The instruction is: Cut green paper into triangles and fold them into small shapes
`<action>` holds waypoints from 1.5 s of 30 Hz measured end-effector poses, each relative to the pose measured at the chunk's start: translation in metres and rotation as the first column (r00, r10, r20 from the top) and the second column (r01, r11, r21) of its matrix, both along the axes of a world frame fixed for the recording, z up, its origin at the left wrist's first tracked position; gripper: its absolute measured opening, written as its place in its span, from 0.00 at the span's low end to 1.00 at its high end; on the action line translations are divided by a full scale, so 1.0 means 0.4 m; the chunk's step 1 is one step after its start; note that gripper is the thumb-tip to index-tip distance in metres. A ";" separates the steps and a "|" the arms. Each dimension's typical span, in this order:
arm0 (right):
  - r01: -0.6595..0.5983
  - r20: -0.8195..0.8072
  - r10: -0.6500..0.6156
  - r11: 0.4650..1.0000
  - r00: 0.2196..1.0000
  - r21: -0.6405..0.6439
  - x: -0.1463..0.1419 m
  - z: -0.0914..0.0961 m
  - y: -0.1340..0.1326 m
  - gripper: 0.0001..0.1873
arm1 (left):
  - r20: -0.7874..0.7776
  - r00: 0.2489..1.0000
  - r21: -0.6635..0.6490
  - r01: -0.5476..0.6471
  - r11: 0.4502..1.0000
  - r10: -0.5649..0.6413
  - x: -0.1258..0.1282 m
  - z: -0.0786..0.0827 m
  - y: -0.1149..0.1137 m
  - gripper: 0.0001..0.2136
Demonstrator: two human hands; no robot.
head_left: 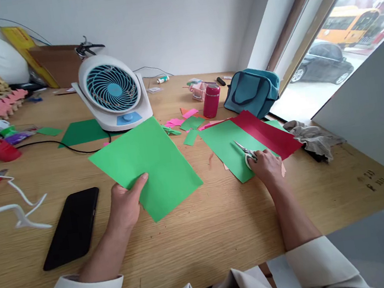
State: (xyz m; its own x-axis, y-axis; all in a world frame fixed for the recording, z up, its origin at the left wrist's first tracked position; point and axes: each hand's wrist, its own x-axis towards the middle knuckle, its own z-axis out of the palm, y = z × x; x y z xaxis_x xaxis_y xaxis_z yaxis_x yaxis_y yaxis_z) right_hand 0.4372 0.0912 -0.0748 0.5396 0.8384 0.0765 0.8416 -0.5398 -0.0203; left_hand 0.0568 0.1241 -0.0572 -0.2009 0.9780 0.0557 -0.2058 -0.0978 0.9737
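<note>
In the head view my left hand (126,202) pinches a bright green sheet of paper (159,163) at its lower left edge, thumb on top. The sheet is held tilted above the table. Over on the right, my right hand (267,166) is closed around the handles of a small pair of scissors (244,149), whose blades point up and left. Beneath the scissors lies another green sheet (222,144), partly overlapping a red sheet (265,133). Small green scraps (192,123) and pink scraps (174,122) are scattered between the two sheets.
A white fan (113,90) stands behind the held sheet, its black cord running left. A red bottle (211,100) and a teal bag (252,91) stand at the back right. A black phone (71,227) lies left of my left arm. A grey cloth (314,136) rests at the right edge.
</note>
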 end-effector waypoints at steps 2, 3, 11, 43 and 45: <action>0.007 -0.004 -0.007 1.000 1.000 0.007 -0.001 -0.001 0.001 0.21 | 0.048 0.999 -0.033 -0.006 0.999 0.008 0.002 0.017 0.001 0.20; 0.009 -0.006 -0.009 1.000 1.000 0.012 -0.002 -0.001 0.001 0.21 | 0.070 0.997 -0.046 -0.012 0.999 0.015 0.003 0.024 0.001 0.21; 0.031 0.035 -0.035 0.994 0.999 0.105 -0.032 0.009 -0.014 0.21 | 0.231 0.969 -0.100 -0.062 0.993 0.084 0.000 0.050 0.009 0.20; -0.202 -0.809 0.554 0.785 -0.196 0.586 -0.377 0.125 0.015 0.20 | -0.011 0.959 0.034 0.284 0.958 -0.284 0.031 -0.011 -0.035 0.21; -0.122 -0.813 0.556 0.807 -0.172 0.578 -0.371 0.117 0.014 0.18 | -0.065 0.941 0.025 0.335 0.942 -0.333 0.039 -0.009 -0.045 0.22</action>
State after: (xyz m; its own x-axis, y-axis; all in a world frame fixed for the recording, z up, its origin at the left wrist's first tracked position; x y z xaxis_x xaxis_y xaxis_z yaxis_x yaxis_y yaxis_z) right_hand 0.2889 0.0970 -0.0282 -0.1205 0.9919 0.0402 -0.0987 0.0284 -0.9947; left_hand 0.0722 0.1062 -0.0607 0.1417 0.9856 0.0926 -0.1749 -0.0672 0.9823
